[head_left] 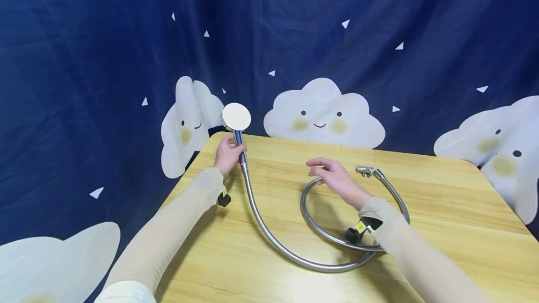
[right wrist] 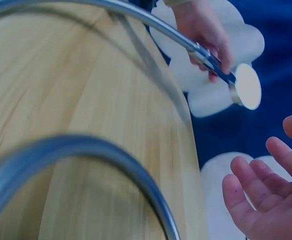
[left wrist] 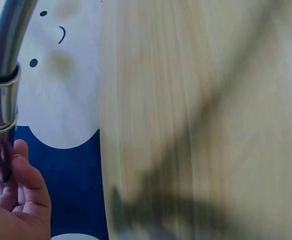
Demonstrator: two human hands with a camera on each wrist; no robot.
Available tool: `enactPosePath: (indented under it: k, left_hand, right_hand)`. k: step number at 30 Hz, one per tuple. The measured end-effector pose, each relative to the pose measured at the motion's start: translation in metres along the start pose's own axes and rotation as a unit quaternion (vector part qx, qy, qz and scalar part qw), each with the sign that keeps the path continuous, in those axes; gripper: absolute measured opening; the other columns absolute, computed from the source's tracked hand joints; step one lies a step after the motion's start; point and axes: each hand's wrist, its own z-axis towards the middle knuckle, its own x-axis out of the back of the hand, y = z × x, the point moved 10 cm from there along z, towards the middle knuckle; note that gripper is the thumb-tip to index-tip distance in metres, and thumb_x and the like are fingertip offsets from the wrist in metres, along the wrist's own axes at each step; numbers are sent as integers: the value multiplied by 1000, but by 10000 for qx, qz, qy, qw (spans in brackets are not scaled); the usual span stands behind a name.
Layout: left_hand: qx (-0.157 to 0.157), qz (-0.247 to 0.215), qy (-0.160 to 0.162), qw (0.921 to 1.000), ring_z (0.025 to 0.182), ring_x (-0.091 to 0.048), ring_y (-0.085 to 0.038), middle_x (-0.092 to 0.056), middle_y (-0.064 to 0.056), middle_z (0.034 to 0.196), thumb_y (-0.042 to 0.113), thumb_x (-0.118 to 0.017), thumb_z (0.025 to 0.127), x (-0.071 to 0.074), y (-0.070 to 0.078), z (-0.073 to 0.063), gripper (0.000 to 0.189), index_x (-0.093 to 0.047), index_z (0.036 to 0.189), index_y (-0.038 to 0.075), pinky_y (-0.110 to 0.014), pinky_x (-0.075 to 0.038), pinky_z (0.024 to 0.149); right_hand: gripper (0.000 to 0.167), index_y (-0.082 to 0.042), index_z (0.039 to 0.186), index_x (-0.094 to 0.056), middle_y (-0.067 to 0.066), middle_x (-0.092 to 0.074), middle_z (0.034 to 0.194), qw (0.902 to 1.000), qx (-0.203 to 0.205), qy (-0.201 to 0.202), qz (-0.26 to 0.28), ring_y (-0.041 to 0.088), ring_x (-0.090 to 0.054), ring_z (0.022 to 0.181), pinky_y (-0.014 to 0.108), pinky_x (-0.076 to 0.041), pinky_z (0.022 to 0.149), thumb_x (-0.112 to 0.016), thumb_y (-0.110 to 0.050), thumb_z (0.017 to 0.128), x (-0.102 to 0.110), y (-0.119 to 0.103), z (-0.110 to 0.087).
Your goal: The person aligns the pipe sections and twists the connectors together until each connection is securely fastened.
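My left hand [head_left: 229,155] grips the handle of a shower head [head_left: 236,117], holding it upright above the far left of the table with its round white face turned toward me. From the handle's lower end a metal shower hose [head_left: 269,235] sweeps down and loops to the right. In the left wrist view the fingers [left wrist: 30,180] curl round the chrome handle [left wrist: 0,150]. My right hand [head_left: 337,179] hovers over the hose loop, its fingers loosely bent and holding nothing. The right wrist view shows that hand [right wrist: 270,200] with its fingers spread apart. A metal angled fitting [head_left: 367,171] ends the hose.
Under everything is a wood-grain table [head_left: 455,209] with rounded far corners. A dark blue curtain [head_left: 303,27] printed with white clouds and small triangles hangs behind it and along the left side. Small black devices [head_left: 224,199] are strapped at both wrists.
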Motion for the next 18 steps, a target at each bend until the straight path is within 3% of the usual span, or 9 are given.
enactPosePath:
  k: [4, 7, 18]
  left_hand:
    - [84, 229, -15, 9997, 69, -59, -10, -62, -10, 96, 10, -68, 90, -2, -9, 4, 54, -44, 138, 1, -21, -51, 59]
    - [215, 404, -15, 9990, 66, -59, -10, -61, -9, 92, 10, -68, 89, -2, -17, 6, 50, -46, 134, -1, -22, -53, 61]
    - [568, 1350, -205, 9890, 74, -61, -15, -65, -16, 109, 17, -67, 88, 0, -39, 11, 47, -55, 128, -3, -26, -47, 68]
  right_hand:
    - [34, -6, 130, -63, 17, -66, 123, 9990, 2, 121, -434, 28, -63, 110, 43, -55, 89, -56, -17, 99, 20, 7, -13]
    - [32, -8, 130, -64, 16, -64, 128, 9977, -31, 121, -671, 31, -60, 114, 49, -53, 93, -56, -18, 100, 31, 12, -24]
    - [33, -5, 133, -60, 22, -56, 138, 9953, -152, 278, -919, 34, -57, 120, 50, -52, 97, -54, -19, 104, 65, 26, -56]
